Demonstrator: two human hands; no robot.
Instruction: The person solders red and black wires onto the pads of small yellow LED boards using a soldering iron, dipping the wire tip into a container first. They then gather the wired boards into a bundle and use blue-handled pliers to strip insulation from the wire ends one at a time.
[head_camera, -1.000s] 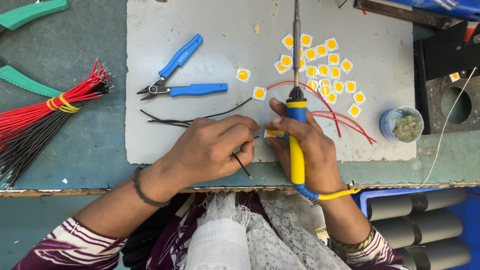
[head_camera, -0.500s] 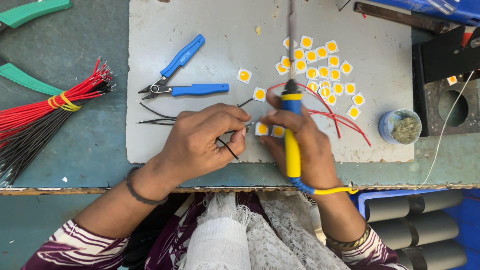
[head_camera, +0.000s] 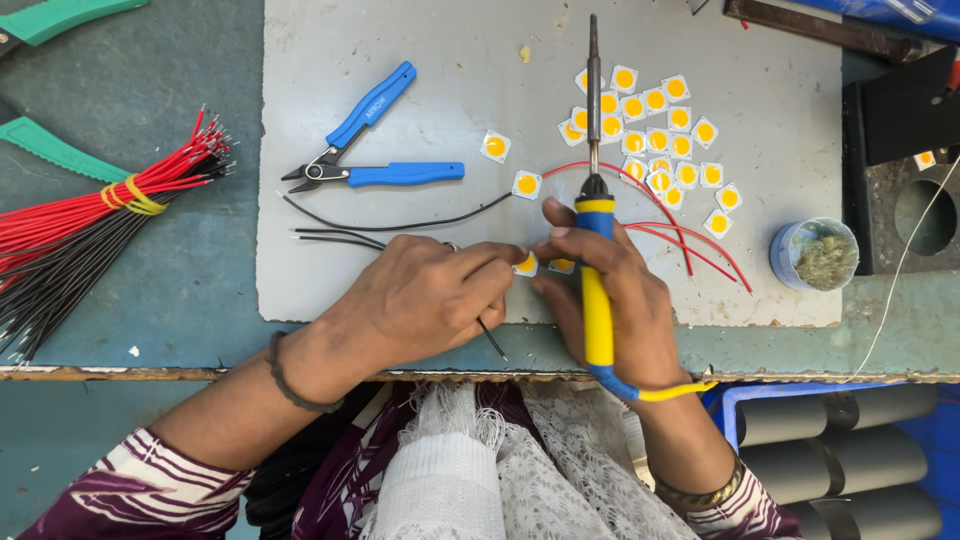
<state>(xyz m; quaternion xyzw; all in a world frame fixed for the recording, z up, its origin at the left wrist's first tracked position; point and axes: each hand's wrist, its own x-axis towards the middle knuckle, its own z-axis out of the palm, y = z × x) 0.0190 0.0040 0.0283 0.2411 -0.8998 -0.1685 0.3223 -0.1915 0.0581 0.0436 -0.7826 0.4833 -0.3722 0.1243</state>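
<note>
Left hand (head_camera: 430, 300) pinched black wire (head_camera: 490, 338), fingertips shifted right onto LED chip (head_camera: 524, 264) at 6 o'clock of mat (head_camera: 330, 270) | right hand (head_camera: 610, 300) gripped soldering iron (head_camera: 594, 215), tip raised to 12 o'clock | chip being positioned, joint unsoldered.

Blue, yellow, red and black on grey.
Blue-handled cutters (head_camera: 375, 150); blue-and-yellow iron (head_camera: 596, 270); white chips (head_camera: 655, 130) with yellow centres; red and black wires (head_camera: 90, 230), yellow-banded; striped sleeves (head_camera: 150, 495).

Blue-yellow soldering iron (head_camera: 596, 262) upright beside small yellow chip (head_camera: 524, 264)
</note>
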